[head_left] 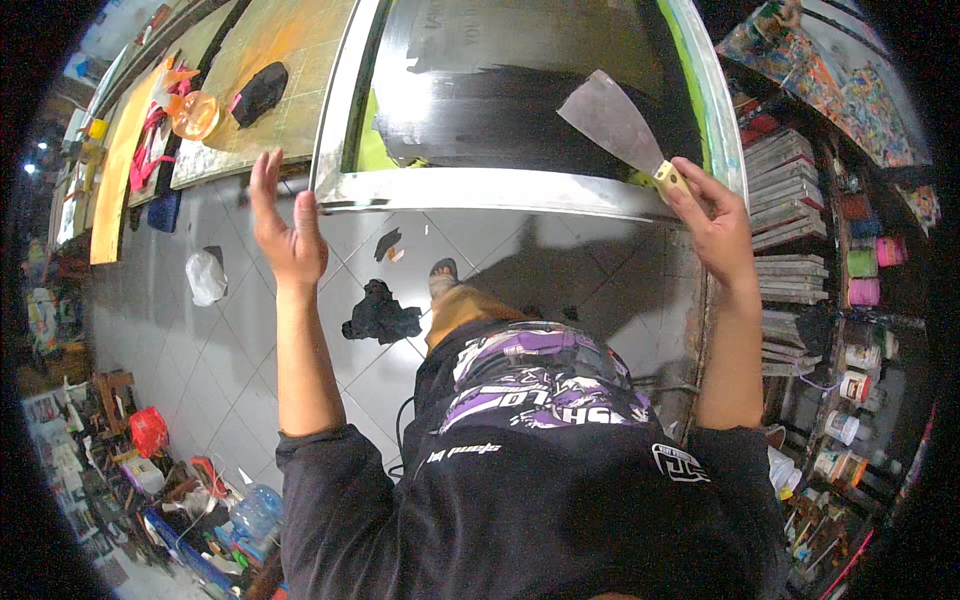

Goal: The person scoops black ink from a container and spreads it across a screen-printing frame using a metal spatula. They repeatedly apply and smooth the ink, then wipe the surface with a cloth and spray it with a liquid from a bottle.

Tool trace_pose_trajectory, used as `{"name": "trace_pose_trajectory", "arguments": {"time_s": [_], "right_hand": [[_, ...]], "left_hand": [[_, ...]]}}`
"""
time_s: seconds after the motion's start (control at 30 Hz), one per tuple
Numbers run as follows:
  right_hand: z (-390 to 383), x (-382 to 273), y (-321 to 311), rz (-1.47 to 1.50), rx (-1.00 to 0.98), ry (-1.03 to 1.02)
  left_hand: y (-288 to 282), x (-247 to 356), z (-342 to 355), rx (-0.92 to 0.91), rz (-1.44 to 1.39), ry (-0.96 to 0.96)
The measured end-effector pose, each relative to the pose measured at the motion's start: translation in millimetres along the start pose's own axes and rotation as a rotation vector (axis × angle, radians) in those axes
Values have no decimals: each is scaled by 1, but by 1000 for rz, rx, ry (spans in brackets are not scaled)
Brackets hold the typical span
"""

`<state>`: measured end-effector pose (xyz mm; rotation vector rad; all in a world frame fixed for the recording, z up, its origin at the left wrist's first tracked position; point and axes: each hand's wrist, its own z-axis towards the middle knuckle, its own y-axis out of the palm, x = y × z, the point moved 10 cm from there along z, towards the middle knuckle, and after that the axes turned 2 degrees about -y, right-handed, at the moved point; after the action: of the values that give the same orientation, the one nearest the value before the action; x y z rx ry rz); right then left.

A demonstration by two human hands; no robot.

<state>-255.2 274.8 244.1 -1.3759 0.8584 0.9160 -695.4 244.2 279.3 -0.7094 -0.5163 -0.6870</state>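
A putty knife with a broad metal blade (615, 118) and a pale handle is in my right hand (718, 222), its fingers closed round the handle. The blade points up and left over a screen-printing frame (500, 190) with a white border. Dark ink (470, 115) covers much of the frame's mesh, and yellow-green strips (372, 130) show along its inner edges. Beside the frame's near left corner, my left hand (288, 228) is raised with the fingers up and the thumb apart. Nothing is in it.
On the board to the left lie a black cloth (260, 95) and an orange-tinted spray bottle (195, 115). A crumpled black cloth (380, 312) and a white plastic bag (206, 277) are on the tiled floor. Stacked frames (785, 195) and shelved jars (860, 355) line the right side.
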Motion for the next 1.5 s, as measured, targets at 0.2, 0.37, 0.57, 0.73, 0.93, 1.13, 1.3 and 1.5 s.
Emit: {"name": "trace_pose_trajectory", "arguments": {"time_s": [0.2,0.37,0.57,0.73,0.93,1.13,1.3,1.5], "right_hand": [[28,-53,41,-350,-72,-139],[57,-75,73,-543,-236,-129],[81,-60,75,-639,-315,70],[76,-68,103,-656,-386,104],[74,-86,132,-787,-326,110],[66,-89,152,-740,-269,7],[74,-74,149,-359,-272,65],[71,-74,93,-359,-213,141]], "left_hand": [[29,-43,42,-207,-97,-108],[64,-77,55,-354,-334,-164],[86,-82,50,-420,-644,-210],[91,-87,47,-383,-730,-193],[91,-88,49,-376,-727,-212],[94,-83,48,-373,-733,-230],[96,-85,49,-382,-741,-247],[94,-80,48,-346,-744,-273]]}}
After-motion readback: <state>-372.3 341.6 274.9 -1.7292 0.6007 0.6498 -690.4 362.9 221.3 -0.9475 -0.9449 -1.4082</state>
